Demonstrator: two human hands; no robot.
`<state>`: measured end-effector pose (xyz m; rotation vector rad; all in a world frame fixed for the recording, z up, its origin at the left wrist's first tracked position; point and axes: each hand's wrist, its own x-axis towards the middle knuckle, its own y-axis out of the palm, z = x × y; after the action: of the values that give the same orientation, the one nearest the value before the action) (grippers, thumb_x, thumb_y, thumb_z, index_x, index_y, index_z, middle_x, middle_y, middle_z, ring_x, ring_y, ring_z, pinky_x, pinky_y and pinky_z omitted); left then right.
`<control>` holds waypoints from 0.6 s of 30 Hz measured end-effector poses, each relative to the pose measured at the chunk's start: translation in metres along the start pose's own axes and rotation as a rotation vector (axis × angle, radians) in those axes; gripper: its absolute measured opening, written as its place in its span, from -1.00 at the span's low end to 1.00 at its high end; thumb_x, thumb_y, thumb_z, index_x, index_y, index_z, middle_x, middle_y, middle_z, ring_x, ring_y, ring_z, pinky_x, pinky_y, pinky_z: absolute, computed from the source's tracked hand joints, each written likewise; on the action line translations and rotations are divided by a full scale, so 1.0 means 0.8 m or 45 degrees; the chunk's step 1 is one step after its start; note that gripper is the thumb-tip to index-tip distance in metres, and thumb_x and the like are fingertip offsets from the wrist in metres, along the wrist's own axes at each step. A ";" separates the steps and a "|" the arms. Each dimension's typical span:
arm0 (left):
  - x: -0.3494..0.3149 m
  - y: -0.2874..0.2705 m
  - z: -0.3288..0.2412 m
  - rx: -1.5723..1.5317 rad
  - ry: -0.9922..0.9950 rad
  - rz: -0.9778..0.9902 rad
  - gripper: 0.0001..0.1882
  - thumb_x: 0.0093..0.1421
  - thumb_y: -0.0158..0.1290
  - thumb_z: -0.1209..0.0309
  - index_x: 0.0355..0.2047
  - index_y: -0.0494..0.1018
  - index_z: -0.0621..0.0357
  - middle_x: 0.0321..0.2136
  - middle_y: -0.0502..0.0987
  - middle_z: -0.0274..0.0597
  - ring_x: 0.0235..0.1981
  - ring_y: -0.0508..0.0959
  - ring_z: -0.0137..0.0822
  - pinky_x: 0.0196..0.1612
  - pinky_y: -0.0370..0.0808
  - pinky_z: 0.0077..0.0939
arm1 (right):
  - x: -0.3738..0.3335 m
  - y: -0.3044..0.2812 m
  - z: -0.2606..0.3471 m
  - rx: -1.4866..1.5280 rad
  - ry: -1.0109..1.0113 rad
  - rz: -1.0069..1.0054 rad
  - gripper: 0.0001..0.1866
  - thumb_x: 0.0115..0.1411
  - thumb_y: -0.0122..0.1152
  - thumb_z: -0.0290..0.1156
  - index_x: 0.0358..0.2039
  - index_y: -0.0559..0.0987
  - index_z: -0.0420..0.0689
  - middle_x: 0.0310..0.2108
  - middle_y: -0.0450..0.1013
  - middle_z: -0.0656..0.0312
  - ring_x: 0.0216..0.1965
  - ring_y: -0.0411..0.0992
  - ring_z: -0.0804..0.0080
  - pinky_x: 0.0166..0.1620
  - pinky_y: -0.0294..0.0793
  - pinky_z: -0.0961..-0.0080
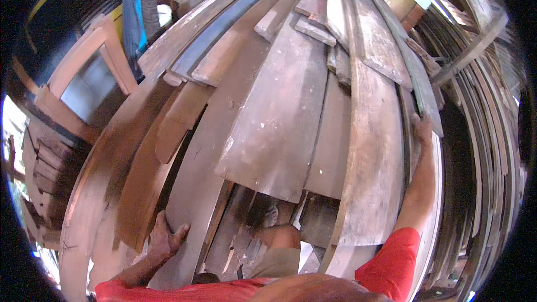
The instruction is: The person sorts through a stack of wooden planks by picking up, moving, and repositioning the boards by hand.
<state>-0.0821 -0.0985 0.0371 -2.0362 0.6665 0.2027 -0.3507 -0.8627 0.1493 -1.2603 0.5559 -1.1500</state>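
Many long, weathered wooden planks lie overlapped in front of me and run away from me. My left hand (163,240) is at the lower left, at the edge of a grey-brown plank (196,190). Its thumb lies over the plank's face, and its fingers curl at the edge beside a dark gap. Farther out on the right, my right hand (423,126) closes on a narrow greenish plank (428,86) near its close end; some fingertips are hidden. Between my arms lies a broad pale plank (279,117). A wide brown-and-white plank (372,162) runs just left of my right forearm.
A reddish wooden frame (109,50) stands at the left beside a blue sheet (133,14). More long boards (481,112) are stacked along the right, with a slanting beam (472,50) above. My bent knee (279,237) is below the broad plank's end, among dark gaps.
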 end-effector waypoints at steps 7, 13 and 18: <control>0.001 0.007 0.031 0.043 -0.011 0.047 -0.19 0.11 0.29 0.04 0.18 0.21 0.29 0.02 0.49 0.30 0.07 0.52 0.23 0.15 0.43 -0.03 | -0.082 -0.028 0.099 -0.306 -0.341 -0.168 -0.37 0.25 0.21 0.04 0.12 0.52 -0.23 0.03 0.51 -0.19 0.09 0.47 -0.13 0.18 0.39 0.08; 0.004 0.007 0.048 -0.062 0.153 0.004 -0.18 0.14 0.25 -0.02 0.21 0.22 0.26 0.05 0.47 0.28 0.06 0.52 0.20 0.13 0.45 -0.07 | -0.308 -0.162 0.406 0.246 -0.936 -0.299 -0.46 0.20 0.38 -0.27 0.17 0.51 -0.15 0.10 0.50 -0.03 0.16 0.45 0.10 0.24 0.37 0.24; 0.006 0.015 0.077 -0.165 0.370 0.016 -0.13 0.18 0.16 -0.11 0.23 0.22 0.35 0.14 0.38 0.33 0.13 0.47 0.20 0.14 0.45 -0.06 | -0.475 -0.298 0.486 0.447 -1.630 -0.613 -0.47 0.33 0.22 -0.22 0.19 0.44 -0.28 0.08 0.50 -0.08 0.19 0.43 0.08 0.32 0.28 0.07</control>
<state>-0.0775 -0.0536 -0.0067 -2.2090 0.8647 -0.0465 -0.2498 -0.3273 0.3855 -1.5457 -0.8942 -0.5464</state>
